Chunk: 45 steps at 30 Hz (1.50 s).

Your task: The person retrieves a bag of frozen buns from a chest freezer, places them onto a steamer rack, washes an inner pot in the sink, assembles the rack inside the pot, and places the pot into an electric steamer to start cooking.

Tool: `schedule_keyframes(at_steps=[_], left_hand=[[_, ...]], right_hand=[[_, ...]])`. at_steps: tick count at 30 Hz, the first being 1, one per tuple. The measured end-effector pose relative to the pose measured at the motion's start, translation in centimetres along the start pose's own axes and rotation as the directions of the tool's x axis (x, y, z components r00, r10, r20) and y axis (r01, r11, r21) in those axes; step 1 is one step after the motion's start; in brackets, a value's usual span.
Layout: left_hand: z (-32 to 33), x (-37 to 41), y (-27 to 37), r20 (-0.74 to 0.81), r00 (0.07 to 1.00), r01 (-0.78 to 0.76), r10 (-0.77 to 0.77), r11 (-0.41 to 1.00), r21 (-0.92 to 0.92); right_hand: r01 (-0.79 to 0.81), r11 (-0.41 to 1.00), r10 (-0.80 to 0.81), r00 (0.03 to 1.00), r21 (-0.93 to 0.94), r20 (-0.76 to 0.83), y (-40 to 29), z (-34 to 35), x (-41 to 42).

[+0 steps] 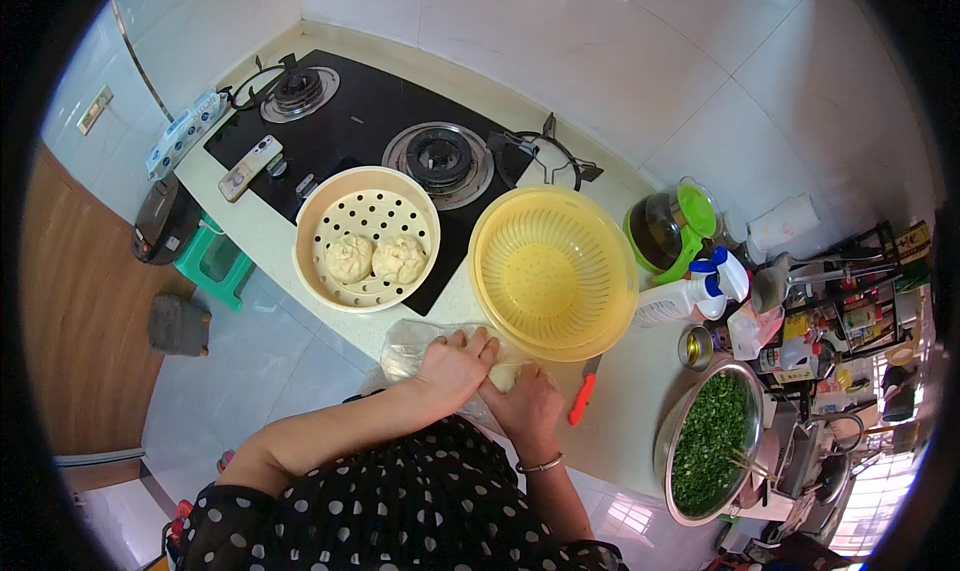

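My left hand [456,370] lies over a clear plastic bag [405,342] at the counter's front edge, its fingers gathered on the film. Close beside it, my right hand [528,410] grips a pale lump that looks like dough [505,377], with thumb and fingers around it. The bag partly covers this lump, and my hands hide much of it. Beyond the bag, two pleated buns [349,258] sit side by side in a cream steamer basket [367,299] with round holes. A yellow plastic colander in a basin [551,271] stands just past my right hand.
A red-handled knife [583,398] lies right of my right hand. Chopped greens [711,436] with chopsticks fill a steel bowl [666,451]. Behind are a black gas hob [360,121], a phone [250,168], spray bottles [675,301] and a green-handled jug [664,230].
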State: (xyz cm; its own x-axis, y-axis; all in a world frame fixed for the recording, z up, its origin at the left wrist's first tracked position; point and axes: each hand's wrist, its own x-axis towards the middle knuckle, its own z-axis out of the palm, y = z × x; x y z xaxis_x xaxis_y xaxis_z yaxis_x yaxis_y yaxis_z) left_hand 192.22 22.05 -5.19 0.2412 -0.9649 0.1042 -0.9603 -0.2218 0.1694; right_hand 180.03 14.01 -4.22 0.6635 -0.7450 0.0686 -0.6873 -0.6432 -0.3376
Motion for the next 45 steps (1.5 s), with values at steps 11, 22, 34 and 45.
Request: schedule_keyframes(at_steps=[11,22,34,45], left_hand=[[0.4,0.6,0.3,-0.049,0.998,-0.029,0.026,0.997,-0.068],[0.4,0.8,-0.4,0.117,0.993,-0.002,0.02,0.989,-0.149],[-6.8,-3.9,-3.7,-0.138,0.99,-0.11,0.036,0.811,-0.574],[-14.6,-7.6,-4.4,-0.259,0.925,0.137,-0.278,0.88,-0.455]], right_hand=[[0.056,0.997,-0.051,0.994,-0.057,0.096,1.3,1.0,0.3],[-0.006,0.972,-0.029,0.989,0.235,0.147,1.7,0.9,-1.7],[0.116,0.993,-0.115,0.991,-0.022,0.074,1.7,-3.0,-1.8],[0.615,0.772,-0.634,0.734,0.157,0.243,1.6,-12.4,-0.4]])
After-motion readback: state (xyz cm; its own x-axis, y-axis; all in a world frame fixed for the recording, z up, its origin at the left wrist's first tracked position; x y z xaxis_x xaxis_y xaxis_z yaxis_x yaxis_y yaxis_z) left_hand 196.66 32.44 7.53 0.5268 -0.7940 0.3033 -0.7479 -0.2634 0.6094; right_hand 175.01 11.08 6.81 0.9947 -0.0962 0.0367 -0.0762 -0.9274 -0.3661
